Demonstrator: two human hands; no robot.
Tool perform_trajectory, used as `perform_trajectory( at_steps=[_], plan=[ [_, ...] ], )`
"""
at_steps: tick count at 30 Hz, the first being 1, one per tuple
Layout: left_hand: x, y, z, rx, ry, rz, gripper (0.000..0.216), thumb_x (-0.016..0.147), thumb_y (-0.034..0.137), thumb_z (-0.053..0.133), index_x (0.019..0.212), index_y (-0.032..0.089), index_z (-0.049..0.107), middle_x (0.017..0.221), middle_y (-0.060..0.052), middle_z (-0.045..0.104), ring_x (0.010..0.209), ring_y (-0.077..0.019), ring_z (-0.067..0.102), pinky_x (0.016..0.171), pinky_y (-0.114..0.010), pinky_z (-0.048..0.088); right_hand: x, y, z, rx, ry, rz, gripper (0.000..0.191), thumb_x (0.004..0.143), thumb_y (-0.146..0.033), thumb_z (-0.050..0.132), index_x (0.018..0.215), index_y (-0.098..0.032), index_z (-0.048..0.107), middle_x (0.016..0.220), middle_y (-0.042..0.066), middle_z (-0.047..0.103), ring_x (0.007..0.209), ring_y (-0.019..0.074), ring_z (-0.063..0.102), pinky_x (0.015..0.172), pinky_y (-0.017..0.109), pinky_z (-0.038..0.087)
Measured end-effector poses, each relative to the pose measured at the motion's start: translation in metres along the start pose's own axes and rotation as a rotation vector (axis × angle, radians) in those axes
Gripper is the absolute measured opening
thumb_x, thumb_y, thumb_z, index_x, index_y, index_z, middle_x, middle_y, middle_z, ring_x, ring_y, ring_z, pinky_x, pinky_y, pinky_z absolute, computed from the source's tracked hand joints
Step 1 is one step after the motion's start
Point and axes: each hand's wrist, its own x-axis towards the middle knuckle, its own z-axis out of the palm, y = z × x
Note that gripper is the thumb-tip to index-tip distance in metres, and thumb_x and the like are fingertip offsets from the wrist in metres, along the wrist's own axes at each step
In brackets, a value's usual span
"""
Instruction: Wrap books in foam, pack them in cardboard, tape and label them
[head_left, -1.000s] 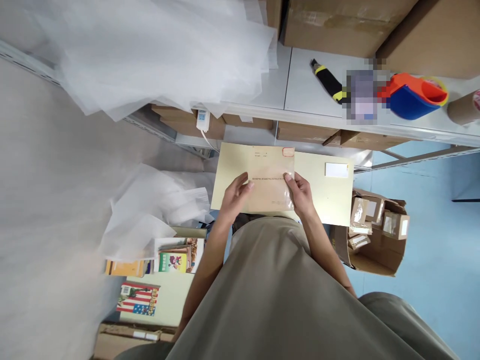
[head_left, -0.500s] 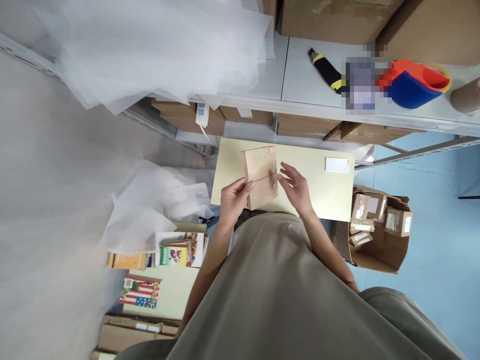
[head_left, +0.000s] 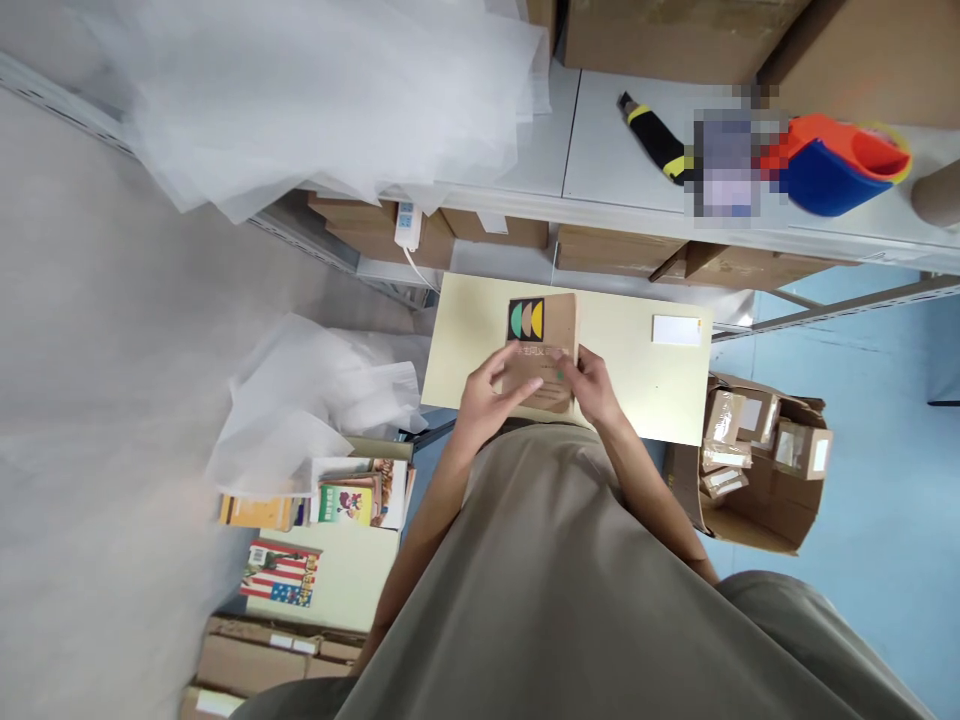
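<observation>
A small brown book (head_left: 545, 330) is held up over the cream table, its front cover facing me. The cover carries a black square with green, tan and yellow half-round shapes, and a line of print below it. My right hand (head_left: 596, 385) grips the book's right edge, thumb on the cover and fingers behind. Across the lower left of the cover, my left hand (head_left: 486, 398) lies with thumb and fingers spread apart, touching it. A white card-like slip (head_left: 676, 330) rests on the right part of the table.
Beyond the cream table (head_left: 626, 390), a shelf (head_left: 600, 130) carries a utility knife (head_left: 654, 138), a red-and-blue tape dispenser (head_left: 832, 175) and white wrapping sheets (head_left: 337, 100). A carton of small parcels (head_left: 765, 500) stands at right. Several books (head_left: 349, 505) lie at lower left.
The book has been turned over from its plain printed side to its illustrated cover and sits slightly further right. My right hand, apart from it before, now grips it; my left has loosened and spread.
</observation>
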Motion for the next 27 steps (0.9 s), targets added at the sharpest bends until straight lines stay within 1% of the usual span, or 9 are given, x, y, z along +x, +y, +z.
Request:
perform_trajectory(
  at_steps=[2,3,4,8,11,17,21,24,27],
  plan=[
    [0.007,-0.005,-0.015,0.028,0.122,-0.002,0.085,0.082,0.062,0.096,0.154,0.027,0.068,0.170,-0.015,0.060,0.159,-0.0385,0.055,0.131,-0.055,0.050,-0.004,-0.006,-0.011,0.127,-0.058,0.072,0.057,0.086,-0.076,0.087,0.108,-0.023,0.080,0.109,0.008,0.087,0.109,0.0322,0.080,0.091,0.044,0.067],
    [0.009,-0.007,-0.022,0.005,0.145,-0.025,0.088,0.081,0.064,0.097,0.155,0.027,0.067,0.171,-0.016,0.059,0.158,-0.0390,0.056,0.129,-0.056,0.051,-0.006,-0.009,-0.015,0.178,-0.088,0.107,0.057,0.084,-0.074,0.089,0.110,-0.024,0.080,0.111,0.008,0.087,0.110,0.0326,0.081,0.092,0.044,0.068],
    [0.010,-0.008,-0.027,-0.044,0.124,-0.062,0.089,0.080,0.065,0.096,0.155,0.026,0.067,0.168,-0.018,0.061,0.155,-0.0391,0.060,0.126,-0.055,0.054,-0.007,-0.012,-0.019,0.216,-0.113,0.136,0.058,0.083,-0.073,0.091,0.112,-0.024,0.080,0.113,0.008,0.087,0.112,0.0327,0.081,0.092,0.045,0.069],
    [0.009,-0.003,-0.034,-0.280,-0.127,-0.208,0.076,0.084,0.070,0.091,0.140,0.020,0.077,0.144,-0.018,0.078,0.135,-0.0356,0.074,0.110,-0.047,0.064,-0.010,-0.018,-0.027,0.269,-0.182,0.175,0.061,0.082,-0.072,0.093,0.119,-0.026,0.079,0.121,0.008,0.087,0.118,0.0329,0.081,0.096,0.045,0.070],
    [0.005,0.008,-0.027,-0.347,-0.173,-0.246,0.067,0.082,0.066,0.095,0.127,0.018,0.083,0.130,-0.015,0.084,0.124,-0.0334,0.078,0.102,-0.042,0.065,-0.009,-0.017,-0.028,0.263,-0.224,0.157,0.062,0.083,-0.073,0.092,0.121,-0.026,0.079,0.125,0.008,0.086,0.122,0.0335,0.080,0.099,0.046,0.070],
    [0.003,0.020,-0.016,-0.348,-0.086,-0.229,0.064,0.074,0.059,0.101,0.121,0.019,0.086,0.122,-0.013,0.086,0.122,-0.0338,0.078,0.106,-0.044,0.063,-0.006,-0.020,-0.031,0.208,-0.253,0.117,0.057,0.089,-0.069,0.089,0.124,-0.025,0.079,0.126,0.008,0.086,0.119,0.0320,0.080,0.101,0.046,0.068],
    [0.000,0.014,-0.017,-0.325,-0.018,-0.213,0.060,0.070,0.054,0.105,0.115,0.019,0.087,0.118,-0.010,0.087,0.116,-0.0302,0.079,0.102,-0.039,0.061,-0.002,-0.017,-0.034,0.103,-0.218,0.078,0.062,0.087,-0.064,0.093,0.132,-0.026,0.075,0.119,0.007,0.086,0.114,0.0310,0.080,0.097,0.044,0.068],
    [-0.004,0.008,-0.018,-0.281,0.038,-0.203,0.058,0.070,0.053,0.104,0.113,0.019,0.087,0.113,-0.009,0.087,0.109,-0.0280,0.079,0.096,-0.036,0.061,0.001,-0.009,-0.035,0.054,-0.200,0.052,0.062,0.090,-0.065,0.090,0.136,-0.027,0.073,0.124,0.008,0.085,0.118,0.0308,0.078,0.098,0.043,0.067],
    [-0.009,0.005,-0.019,-0.243,0.067,-0.185,0.059,0.073,0.056,0.101,0.115,0.018,0.086,0.114,-0.010,0.086,0.109,-0.0292,0.078,0.095,-0.037,0.061,0.002,0.001,-0.035,0.006,-0.232,0.009,0.064,0.091,-0.067,0.086,0.139,-0.026,0.073,0.130,0.010,0.084,0.121,0.0311,0.077,0.102,0.044,0.066]
  ],
)
